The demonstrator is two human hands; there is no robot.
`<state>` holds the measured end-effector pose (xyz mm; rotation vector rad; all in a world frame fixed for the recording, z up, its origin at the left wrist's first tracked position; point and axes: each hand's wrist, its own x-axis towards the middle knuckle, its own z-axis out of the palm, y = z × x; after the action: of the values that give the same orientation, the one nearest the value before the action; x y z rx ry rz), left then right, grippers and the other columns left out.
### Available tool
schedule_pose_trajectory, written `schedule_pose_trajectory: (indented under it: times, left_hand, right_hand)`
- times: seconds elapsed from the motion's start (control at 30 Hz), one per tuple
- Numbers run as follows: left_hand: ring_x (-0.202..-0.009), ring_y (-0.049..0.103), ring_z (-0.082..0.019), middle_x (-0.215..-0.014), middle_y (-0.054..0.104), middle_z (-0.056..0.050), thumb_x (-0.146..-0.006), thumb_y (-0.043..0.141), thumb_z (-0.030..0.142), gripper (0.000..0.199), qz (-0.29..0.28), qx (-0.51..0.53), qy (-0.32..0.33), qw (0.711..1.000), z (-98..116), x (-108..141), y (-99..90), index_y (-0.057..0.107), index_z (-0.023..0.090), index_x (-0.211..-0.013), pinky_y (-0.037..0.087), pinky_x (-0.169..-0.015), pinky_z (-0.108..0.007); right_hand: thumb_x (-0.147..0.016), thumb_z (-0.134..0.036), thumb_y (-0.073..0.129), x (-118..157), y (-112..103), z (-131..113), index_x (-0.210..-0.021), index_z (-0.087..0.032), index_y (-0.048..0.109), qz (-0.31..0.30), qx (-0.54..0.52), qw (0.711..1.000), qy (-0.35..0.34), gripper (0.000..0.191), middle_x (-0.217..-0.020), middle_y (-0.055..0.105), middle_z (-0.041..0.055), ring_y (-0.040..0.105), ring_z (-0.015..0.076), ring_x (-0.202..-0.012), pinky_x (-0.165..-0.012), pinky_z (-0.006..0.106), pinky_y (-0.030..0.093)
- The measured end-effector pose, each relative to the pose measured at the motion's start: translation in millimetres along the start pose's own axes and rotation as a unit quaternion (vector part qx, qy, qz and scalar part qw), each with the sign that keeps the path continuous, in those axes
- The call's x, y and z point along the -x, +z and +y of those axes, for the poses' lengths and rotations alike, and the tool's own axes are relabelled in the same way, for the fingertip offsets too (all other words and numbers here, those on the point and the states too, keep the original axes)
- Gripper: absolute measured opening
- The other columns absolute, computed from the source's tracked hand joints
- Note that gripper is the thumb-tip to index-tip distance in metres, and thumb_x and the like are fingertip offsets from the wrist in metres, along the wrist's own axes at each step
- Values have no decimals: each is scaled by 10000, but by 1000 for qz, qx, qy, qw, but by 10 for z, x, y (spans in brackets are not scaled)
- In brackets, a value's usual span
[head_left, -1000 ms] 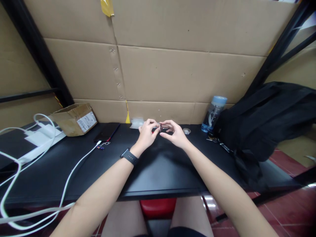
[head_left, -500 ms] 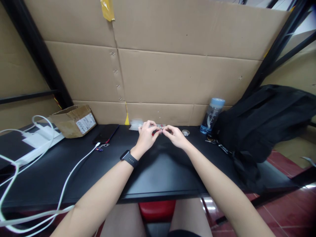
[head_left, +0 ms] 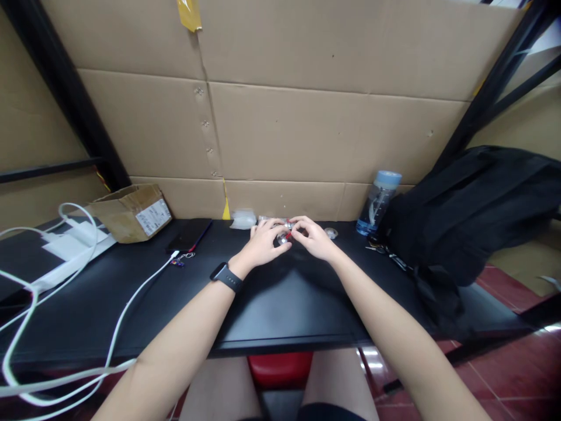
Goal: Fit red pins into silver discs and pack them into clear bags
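Near the back of the black table, my left hand (head_left: pixel 265 242) curves beside a small clear round case (head_left: pixel 281 239), thumb and fingers apart. Close against it on the other side is my right hand (head_left: pixel 313 238), its fingers bent together in a pinch. A small red piece (head_left: pixel 288 235) shows at the right fingertips; whether they grip it I cannot tell. Behind the fingers some clear, shiny packaging (head_left: pixel 287 224) is partly hidden. A crumpled clear plastic bag (head_left: pixel 243 219) lies left of my left hand. Right of my right hand sits another small clear round object (head_left: pixel 331 233).
On the left are an open cardboard box (head_left: pixel 131 213), a phone (head_left: pixel 190 235) with a white cable (head_left: pixel 131 298), and a white power strip (head_left: pixel 72 251). A water bottle (head_left: pixel 379 202), keys (head_left: pixel 376 247) and a black backpack (head_left: pixel 464 228) stand right. Cardboard (head_left: pixel 280 134) walls the back.
The fingertips that met around a small thin item have parted. My left thumb has opened outward, uncovering the clear round case, and my right fingers have moved to the red piece.
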<state>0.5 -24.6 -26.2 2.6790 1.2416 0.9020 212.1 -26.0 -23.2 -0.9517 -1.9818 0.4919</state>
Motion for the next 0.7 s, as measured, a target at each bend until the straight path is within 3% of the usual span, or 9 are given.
schedule_pose_trajectory:
  times: [0.1,0.2,0.27,0.4,0.57,0.7]
  left_hand:
    - [-1295,487,-328,-1403,584,-58,-904,647,506,399,-27,11,-10,1000,-45,-20,0,639,337,-1265,388,-1022,-502]
    - [-1263,530,-308,-1361,622,-64,-962,561,446,356,-10,17,-36,999,-174,-48,-65,624,332,-1293,404,-1018,-483]
    - [-1213,570,-299,-1280,667,-69,-981,500,322,273,9,-9,-65,998,-322,-56,-116,684,297,-1182,413,-1005,-470]
    - [-1144,600,-326,-1111,724,-71,-855,652,261,121,-22,-83,-87,993,-627,-31,-153,757,271,-915,423,-965,-462]
    - [-1117,621,-313,-1137,723,-61,-846,682,278,175,-46,-93,-70,992,-746,0,-58,768,307,-995,442,-914,-423]
    - [-1119,620,-315,-1153,715,-82,-914,588,238,202,-38,-94,-56,993,-706,4,30,760,284,-1010,434,-904,-431]
  right_hand:
    - [-937,-305,599,-1,-31,32,-843,-210,675,-6,23,1000,-1,154,-1276,635,99,615,237,-1172,-897,373,517]
    - [-894,-232,640,15,-56,97,-786,-208,686,-45,84,995,-8,120,-1278,637,105,594,265,-1207,-1032,454,462]
    - [-856,-190,677,31,-70,147,-746,-204,699,-88,125,988,-4,113,-1295,635,113,575,291,-1237,-1081,493,423]
    - [-829,-181,718,41,-121,240,-703,-204,712,-146,145,978,13,128,-1216,683,110,633,288,-1143,-1026,470,464]
    - [-863,-223,693,46,-343,442,-862,-213,730,-69,203,974,74,38,-1012,720,74,669,239,-969,-929,389,498]
    - [-806,-229,743,119,-587,706,-1028,-207,721,1,314,936,157,225,-1117,693,121,638,276,-1047,-956,405,479]
